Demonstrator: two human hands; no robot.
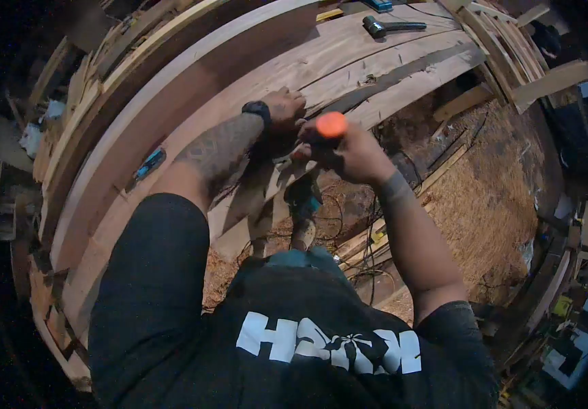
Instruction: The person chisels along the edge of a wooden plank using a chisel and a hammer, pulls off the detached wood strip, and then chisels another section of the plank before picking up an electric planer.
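My right hand [363, 155] is closed round a hand tool with a round orange end [331, 125] that faces up toward me. The tool's lower part is dark and blurred, so its exact kind is unclear. Just left of it, my left hand [286, 108], with a dark band at the wrist, rests on a long curved timber [260, 88] with its fingers curled. Whatever they may hold is hidden. Under and beside both hands, the timber has dark gaps and rough, split edges [403, 73].
A black mallet [376, 27] lies farther along the timber. A tall curved plank [171, 88] stands on the left, with a blue tool [149, 163] beside it. Sawdust [485, 211], cables [374, 266] and wood strips cover the ground on the right.
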